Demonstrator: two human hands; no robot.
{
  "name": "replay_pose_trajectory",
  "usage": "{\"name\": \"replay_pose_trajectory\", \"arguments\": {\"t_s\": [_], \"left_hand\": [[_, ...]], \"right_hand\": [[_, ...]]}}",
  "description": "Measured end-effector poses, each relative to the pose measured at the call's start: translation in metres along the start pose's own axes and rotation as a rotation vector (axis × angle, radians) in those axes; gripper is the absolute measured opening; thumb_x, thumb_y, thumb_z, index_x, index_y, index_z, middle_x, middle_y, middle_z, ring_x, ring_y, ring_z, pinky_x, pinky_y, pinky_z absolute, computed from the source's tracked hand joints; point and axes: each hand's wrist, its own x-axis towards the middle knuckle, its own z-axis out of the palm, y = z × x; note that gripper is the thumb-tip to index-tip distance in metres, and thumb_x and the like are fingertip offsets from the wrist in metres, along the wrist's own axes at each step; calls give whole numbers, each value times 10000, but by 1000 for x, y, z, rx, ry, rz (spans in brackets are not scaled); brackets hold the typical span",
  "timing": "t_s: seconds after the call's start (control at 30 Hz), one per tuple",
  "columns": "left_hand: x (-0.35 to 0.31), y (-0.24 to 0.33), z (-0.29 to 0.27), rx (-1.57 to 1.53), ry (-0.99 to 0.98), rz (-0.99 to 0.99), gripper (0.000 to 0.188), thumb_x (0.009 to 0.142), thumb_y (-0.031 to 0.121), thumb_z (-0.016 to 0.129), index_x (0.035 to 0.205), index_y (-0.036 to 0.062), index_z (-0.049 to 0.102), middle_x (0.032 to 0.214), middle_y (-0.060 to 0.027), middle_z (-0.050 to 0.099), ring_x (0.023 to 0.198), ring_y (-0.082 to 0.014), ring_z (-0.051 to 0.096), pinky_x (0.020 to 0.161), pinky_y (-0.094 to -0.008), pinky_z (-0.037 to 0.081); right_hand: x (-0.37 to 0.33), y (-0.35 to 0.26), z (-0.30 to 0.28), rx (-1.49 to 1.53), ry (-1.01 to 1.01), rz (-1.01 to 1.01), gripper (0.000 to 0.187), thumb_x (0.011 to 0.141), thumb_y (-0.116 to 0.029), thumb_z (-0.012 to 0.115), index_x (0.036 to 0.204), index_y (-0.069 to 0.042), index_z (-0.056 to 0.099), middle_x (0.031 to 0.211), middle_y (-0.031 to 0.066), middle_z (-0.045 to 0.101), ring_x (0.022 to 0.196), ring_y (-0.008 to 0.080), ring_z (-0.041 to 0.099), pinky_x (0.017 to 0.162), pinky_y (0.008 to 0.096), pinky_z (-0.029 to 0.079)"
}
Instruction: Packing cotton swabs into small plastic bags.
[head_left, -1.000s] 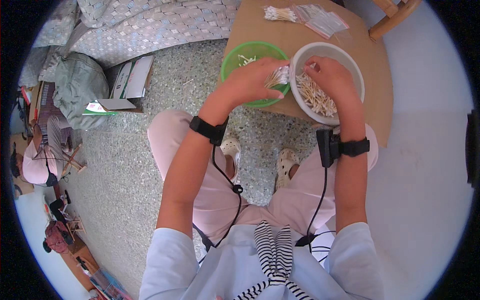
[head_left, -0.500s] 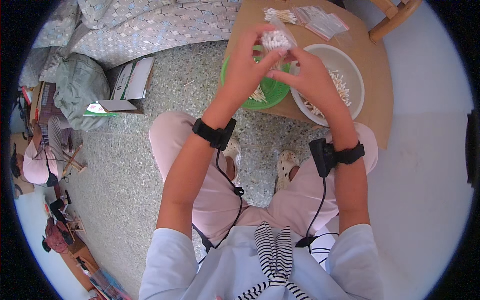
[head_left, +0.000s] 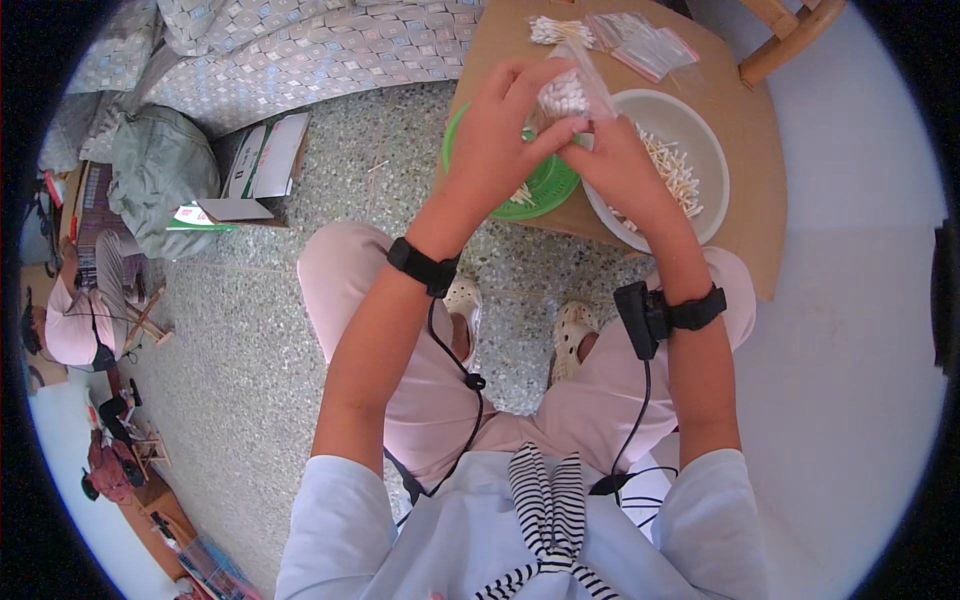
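Note:
A clear plastic bag holds a bunch of cotton swabs, their white tips bundled together. My left hand is closed around the bag's left side, fingers over its top. Closed at the lower right of the bag is my right hand, thumb close to the left thumb; its other fingertips are hidden. Under my left hand sits a green basket with a few loose swabs. Below my right hand stands a white bowl, with many loose swabs inside.
On the brown cardboard-like tabletop, a swab bundle and flat clear bags lie at the far side. A wooden chair part borders it at right. An open carton and a green sack stand left. Other people sit farther left.
The bagged swabs have tilted and shifted slightly down and right. My left hand has moved further over the bag, and the right hand's fingers have drawn in closer.

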Motion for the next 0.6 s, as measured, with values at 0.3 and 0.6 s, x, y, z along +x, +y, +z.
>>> {"name": "replay_pose_trajectory", "arguments": {"t_s": [0.3, 0.6], "left_hand": [[-4, -5, 1, -69, 4, -97, 345, 748, 108, 716, 1079, 134, 625, 1062, -84, 550, 945, -210, 581, 697, -297, 533], [-2, -1, 1, -99, 108, 21, 478, 816, 189, 677, 1254, 83, 519, 1134, -104, 550, 978, -216, 578, 822, -325, 482]], "right_hand": [[0, 3, 13, 188, 113, -178, 543, 843, -141, 586, 1334, -42, 379, 1178, 231, 563, 1097, 374, 553, 917, 404, 440], [0, -7, 6, 52, 54, -43, 532, 857, -158, 583, 1336, -45, 381, 1154, 217, 585, 1059, 356, 580, 900, 394, 452]]}}
